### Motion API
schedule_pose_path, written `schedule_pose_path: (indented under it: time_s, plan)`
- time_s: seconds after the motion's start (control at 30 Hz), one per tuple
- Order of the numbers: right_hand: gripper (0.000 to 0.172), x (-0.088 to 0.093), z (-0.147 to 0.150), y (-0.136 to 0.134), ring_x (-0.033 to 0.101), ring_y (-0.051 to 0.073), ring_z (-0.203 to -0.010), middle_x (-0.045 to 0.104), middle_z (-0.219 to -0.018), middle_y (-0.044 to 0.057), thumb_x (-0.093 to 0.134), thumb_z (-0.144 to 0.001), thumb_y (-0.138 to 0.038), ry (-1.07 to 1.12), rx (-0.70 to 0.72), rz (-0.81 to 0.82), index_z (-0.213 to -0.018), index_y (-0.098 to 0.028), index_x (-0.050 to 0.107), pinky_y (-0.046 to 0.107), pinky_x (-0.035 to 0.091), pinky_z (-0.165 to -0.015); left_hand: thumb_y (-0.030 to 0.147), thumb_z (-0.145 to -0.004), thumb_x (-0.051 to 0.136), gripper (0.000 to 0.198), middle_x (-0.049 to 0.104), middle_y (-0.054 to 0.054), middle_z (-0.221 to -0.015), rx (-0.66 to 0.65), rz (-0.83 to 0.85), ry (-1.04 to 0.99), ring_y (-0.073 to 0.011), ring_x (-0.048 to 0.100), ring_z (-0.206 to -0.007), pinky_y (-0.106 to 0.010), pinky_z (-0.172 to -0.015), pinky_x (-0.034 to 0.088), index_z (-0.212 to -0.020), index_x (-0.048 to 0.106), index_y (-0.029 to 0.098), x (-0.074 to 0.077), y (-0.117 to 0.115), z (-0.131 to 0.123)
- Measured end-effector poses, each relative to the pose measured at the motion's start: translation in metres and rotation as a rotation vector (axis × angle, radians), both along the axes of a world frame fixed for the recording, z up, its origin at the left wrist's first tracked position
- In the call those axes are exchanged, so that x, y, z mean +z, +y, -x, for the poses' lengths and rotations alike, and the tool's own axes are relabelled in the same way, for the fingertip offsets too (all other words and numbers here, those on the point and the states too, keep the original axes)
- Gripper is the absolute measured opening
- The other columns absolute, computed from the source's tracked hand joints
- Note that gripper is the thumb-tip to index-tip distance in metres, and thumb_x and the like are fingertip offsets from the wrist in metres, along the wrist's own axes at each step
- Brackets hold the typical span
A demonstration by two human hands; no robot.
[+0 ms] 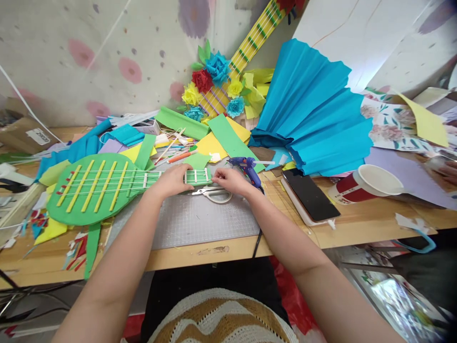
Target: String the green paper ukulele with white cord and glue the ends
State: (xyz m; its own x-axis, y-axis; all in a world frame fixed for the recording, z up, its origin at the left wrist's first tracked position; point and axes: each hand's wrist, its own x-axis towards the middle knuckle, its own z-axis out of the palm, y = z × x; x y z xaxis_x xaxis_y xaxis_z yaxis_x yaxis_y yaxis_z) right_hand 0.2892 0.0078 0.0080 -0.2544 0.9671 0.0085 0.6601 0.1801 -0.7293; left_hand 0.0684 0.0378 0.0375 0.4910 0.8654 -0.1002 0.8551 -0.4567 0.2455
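Note:
A green paper guitar (137,180) with yellow strips and white strings lies across the table, its round body to the left. My left hand (173,181) is closed around its narrow neck, fingers on the far side. At the neck's right end my right hand (230,181) is closed in a pinch; what sits between its fingertips is too small to make out, perhaps a string end. Scissors with a white handle (218,195) lie on the grey cutting mat (207,221), just below the neck. Beyond my right hand rests a blue glue gun (246,166).
Paper scraps (200,143) and pencils crowd the back. A yellow flowered guitar (214,102) leans on the wall beside blue pleated paper (314,105). To the right are a phone (310,193) and a paper cup (367,183). Another person's hand (448,171) shows at the right edge.

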Motion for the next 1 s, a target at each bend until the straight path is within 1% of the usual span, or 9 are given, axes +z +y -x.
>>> schedule_pose_path:
  time_s: [0.1, 0.13, 0.2, 0.3, 0.4, 0.47, 0.67, 0.9, 1.0]
  plan:
    - [0.016, -0.002, 0.000, 0.001, 0.047, 0.011, -0.065, 0.056, -0.067, -0.002, 0.055, -0.080, -0.031, -0.006, 0.015, 0.004, -0.071, -0.017, 0.055, 0.022, 0.029, -0.059, 0.038, -0.065, 0.072, 0.062, 0.055, -0.012, -0.128, -0.030, -0.112, -0.120, -0.0301, 0.048, -0.122, -0.042, -0.100, 0.038, -0.120, 0.053, 0.018, -0.004, -0.004, -0.004]
    - [0.016, -0.003, 0.000, 0.001, 0.047, 0.011, -0.065, 0.056, -0.067, -0.002, 0.055, -0.080, -0.031, -0.012, 0.018, -0.003, -0.072, -0.017, 0.055, 0.022, 0.029, -0.060, 0.039, -0.068, 0.069, 0.055, 0.054, -0.012, -0.128, -0.036, -0.178, -0.186, -0.0291, 0.046, -0.124, -0.042, -0.102, 0.036, -0.118, 0.054, 0.019, -0.005, -0.006, -0.007]
    - [0.016, -0.005, 0.000, 0.002, 0.047, 0.011, -0.065, 0.056, -0.068, -0.002, 0.055, -0.081, -0.031, -0.026, 0.027, -0.022, -0.072, -0.017, 0.055, 0.022, 0.029, -0.060, 0.036, -0.078, 0.060, 0.031, 0.058, -0.010, -0.119, -0.030, -0.305, -0.300, -0.0258, 0.048, -0.120, -0.040, -0.103, 0.035, -0.105, 0.061, 0.020, -0.006, -0.009, -0.013]
    - [0.016, -0.006, 0.001, 0.001, 0.047, 0.011, -0.064, 0.058, -0.068, -0.001, 0.055, -0.081, -0.030, -0.052, 0.029, -0.043, -0.072, -0.017, 0.056, 0.022, 0.028, -0.059, 0.032, -0.081, 0.058, 0.014, 0.062, -0.007, -0.104, -0.041, -0.358, -0.322, -0.0252, 0.053, -0.110, -0.042, -0.099, 0.036, -0.086, 0.066, 0.021, -0.010, -0.010, -0.020]
    - [0.015, -0.005, 0.002, -0.002, 0.047, 0.011, -0.064, 0.059, -0.069, -0.001, 0.055, -0.081, -0.029, -0.091, -0.001, -0.057, -0.074, -0.017, 0.057, 0.022, 0.028, -0.059, 0.031, -0.077, 0.064, 0.011, 0.062, -0.005, -0.097, -0.088, -0.306, -0.291, -0.0243, 0.055, -0.103, -0.043, -0.095, 0.036, -0.082, 0.067, 0.022, -0.017, -0.011, -0.019]
    - [0.015, -0.004, 0.003, -0.004, 0.047, 0.011, -0.064, 0.058, -0.069, -0.001, 0.055, -0.081, -0.029, -0.124, -0.015, -0.070, -0.074, -0.017, 0.058, 0.022, 0.027, -0.059, 0.029, -0.077, 0.064, 0.009, 0.061, -0.005, -0.096, -0.083, -0.287, -0.286, -0.0236, 0.056, -0.100, -0.042, -0.092, 0.037, -0.080, 0.068, 0.022, -0.021, -0.013, -0.018]
    - [0.014, -0.002, 0.007, -0.006, 0.046, 0.010, -0.063, 0.058, -0.067, -0.001, 0.055, -0.079, -0.027, -0.172, -0.008, -0.084, -0.070, -0.017, 0.057, 0.022, 0.026, -0.058, 0.024, -0.074, 0.064, 0.005, 0.060, -0.004, -0.091, -0.011, -0.350, -0.284, -0.0231, 0.054, -0.094, -0.041, -0.086, 0.038, -0.072, 0.068, 0.021, -0.025, -0.017, -0.025]
    - [0.014, 0.000, 0.010, -0.005, 0.046, 0.010, -0.062, 0.057, -0.064, -0.002, 0.054, -0.078, -0.026, -0.168, -0.053, -0.050, -0.067, -0.017, 0.056, 0.022, 0.027, -0.057, 0.020, -0.068, 0.065, 0.004, 0.058, -0.004, -0.090, 0.128, -0.361, -0.292, -0.0239, 0.052, -0.097, -0.043, -0.089, 0.037, -0.063, 0.066, 0.020, -0.025, -0.022, -0.037]
    - [0.010, 0.000, 0.011, -0.005, 0.047, 0.010, -0.062, 0.057, -0.064, -0.002, 0.054, -0.075, -0.023, -0.185, -0.077, -0.050, -0.066, -0.018, 0.055, 0.022, 0.027, -0.057, 0.019, -0.068, 0.063, 0.004, 0.058, -0.005, -0.093, 0.112, -0.363, -0.287, -0.0242, 0.051, -0.100, -0.043, -0.090, 0.036, -0.064, 0.065, 0.020, -0.025, -0.024, -0.040]
